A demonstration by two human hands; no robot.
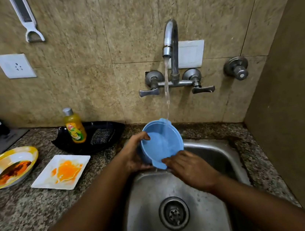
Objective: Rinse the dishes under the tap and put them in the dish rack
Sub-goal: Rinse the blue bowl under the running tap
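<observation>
A light blue plastic bowl (161, 143) with small side handles is tilted toward me over the steel sink (216, 157). Water runs from the tap (170, 42) onto its far rim. My left hand (135, 154) grips the bowl's left side, thumb over the rim. My right hand (190, 168) is at the bowl's near handle, fingers stretched out against it. On the counter to the left lie a dirty yellow-rimmed plate (10, 167) and a white square plate (61, 171) smeared with orange sauce. No dish rack is in view.
A black tray (111, 132) behind the plates holds a yellow dish soap bottle (74, 126) and a scrubber (100, 136). The sink drain (173, 213) is below my arms. Tap handles (203, 89) jut from the tiled wall. A side wall closes the right.
</observation>
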